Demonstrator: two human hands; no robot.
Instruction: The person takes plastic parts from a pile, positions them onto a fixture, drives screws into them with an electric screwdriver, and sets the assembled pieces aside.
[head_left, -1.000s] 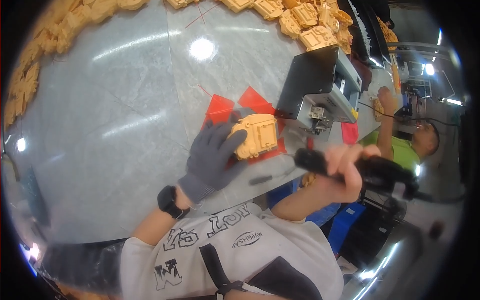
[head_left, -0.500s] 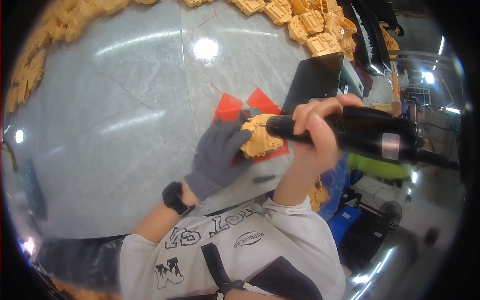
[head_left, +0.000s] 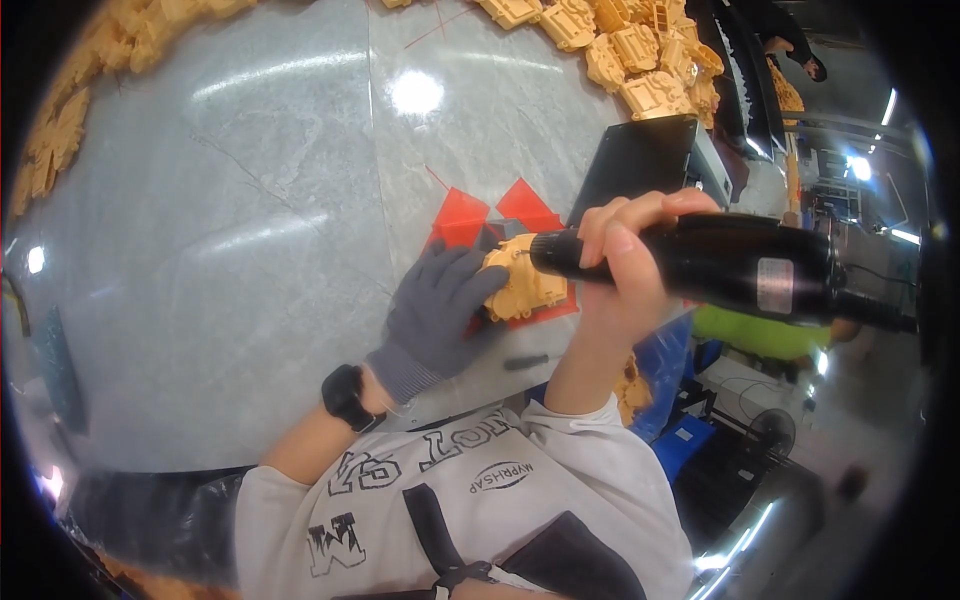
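My left hand, in a grey glove, holds the left edge of a yellow plastic housing. The housing lies over red pieces on the grey table. Wrapped around a black electric screwdriver is my bare right hand. The tool lies almost level, its front end at the upper part of the housing and hiding some of it. Whether the tip touches a screw cannot be seen.
A black box-shaped machine stands right of the housing. More yellow housings are heaped at the table's far edge. A small dark tool lies near the front edge. A co-worker's green clothing shows at right.
My right hand has brought the screwdriver up and left, from beside the table edge onto the housing. My left hand keeps hold of the housing. In the last half second little has moved.
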